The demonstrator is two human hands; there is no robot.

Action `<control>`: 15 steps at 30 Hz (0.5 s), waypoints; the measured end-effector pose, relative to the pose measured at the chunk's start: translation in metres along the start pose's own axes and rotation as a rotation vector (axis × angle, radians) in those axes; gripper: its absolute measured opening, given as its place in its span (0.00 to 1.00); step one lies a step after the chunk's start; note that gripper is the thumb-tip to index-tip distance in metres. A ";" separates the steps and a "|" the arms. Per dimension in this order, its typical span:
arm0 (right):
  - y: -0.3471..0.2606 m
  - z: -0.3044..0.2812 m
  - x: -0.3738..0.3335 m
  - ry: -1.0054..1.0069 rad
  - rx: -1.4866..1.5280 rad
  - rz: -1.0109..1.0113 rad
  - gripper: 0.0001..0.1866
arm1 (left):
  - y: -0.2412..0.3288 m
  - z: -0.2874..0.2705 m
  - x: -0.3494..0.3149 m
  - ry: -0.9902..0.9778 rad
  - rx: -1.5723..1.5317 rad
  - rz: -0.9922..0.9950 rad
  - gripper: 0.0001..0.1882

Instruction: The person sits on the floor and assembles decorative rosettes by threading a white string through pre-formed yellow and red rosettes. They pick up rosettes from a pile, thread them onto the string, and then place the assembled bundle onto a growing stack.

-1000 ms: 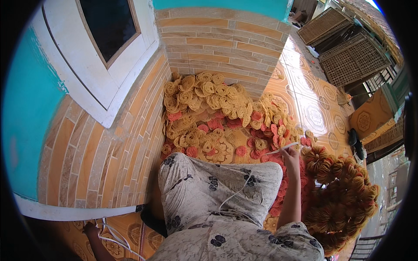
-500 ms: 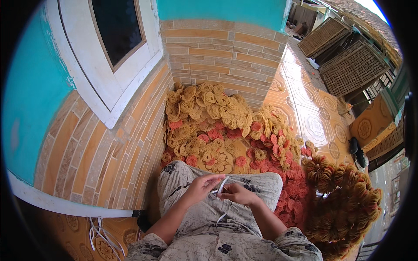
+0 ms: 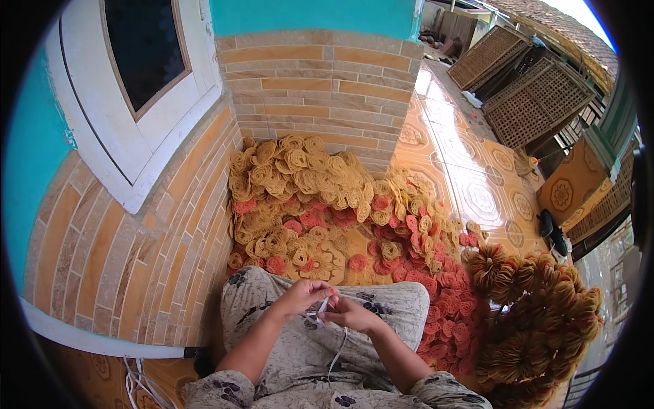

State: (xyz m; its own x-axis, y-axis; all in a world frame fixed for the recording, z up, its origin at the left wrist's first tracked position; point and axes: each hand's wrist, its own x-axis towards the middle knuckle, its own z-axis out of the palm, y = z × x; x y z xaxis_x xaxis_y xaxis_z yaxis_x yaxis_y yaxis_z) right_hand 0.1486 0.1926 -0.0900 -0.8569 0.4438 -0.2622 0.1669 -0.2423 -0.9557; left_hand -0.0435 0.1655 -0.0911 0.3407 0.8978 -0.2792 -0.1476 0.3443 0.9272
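Note:
My left hand (image 3: 304, 298) is closed in a pinch above my lap, with the thumb and finger on a narrow white strip (image 3: 322, 307). Close beside it on the right, my right hand (image 3: 354, 315) pinches the same strip, which forms a small loop or bend between the two. From there a loose end trails down over my patterned clothing (image 3: 300, 351). The fingertips nearly meet, so the exact way the strip is folded or crossed cannot be made out.
Flat yellow coiled rosettes (image 3: 300, 170) and coral-red ones (image 3: 446, 307) lie heaped ahead and to the right. Strung bundles of brownish rosettes (image 3: 538, 320) stand at the right. More white strips (image 3: 139, 385) hang at the lower left, beside a tiled wall (image 3: 157, 273).
Both hands have drawn closer together around the strip, and my left fingers have gone from stretched out to pinching. The view has shifted, so the surroundings sit further left.

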 end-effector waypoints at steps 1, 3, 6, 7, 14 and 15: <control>0.003 -0.003 0.001 -0.001 -0.005 0.004 0.15 | -0.001 -0.002 0.004 0.006 -0.020 -0.017 0.14; 0.005 -0.019 0.005 0.059 -0.203 -0.022 0.18 | 0.000 -0.011 0.017 0.087 0.016 0.059 0.12; 0.000 -0.064 0.020 0.249 -0.331 0.071 0.22 | 0.005 -0.034 0.045 0.212 0.015 0.103 0.10; -0.001 -0.078 0.032 0.386 -0.382 -0.016 0.20 | 0.007 -0.044 0.057 0.240 0.039 0.099 0.10; 0.033 -0.127 0.106 0.556 -0.251 -0.055 0.20 | -0.039 -0.060 0.114 0.505 0.279 0.106 0.10; 0.042 -0.127 0.111 0.541 -0.242 -0.008 0.20 | -0.045 -0.062 0.116 0.523 0.365 0.100 0.12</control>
State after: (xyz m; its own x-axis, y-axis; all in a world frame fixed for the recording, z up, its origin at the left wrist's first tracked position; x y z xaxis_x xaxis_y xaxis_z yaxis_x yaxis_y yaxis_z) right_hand 0.1225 0.3412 -0.1763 -0.4986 0.8371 -0.2250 0.3226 -0.0618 -0.9445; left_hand -0.0545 0.2710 -0.1808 -0.1697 0.9677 -0.1866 0.2012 0.2193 0.9547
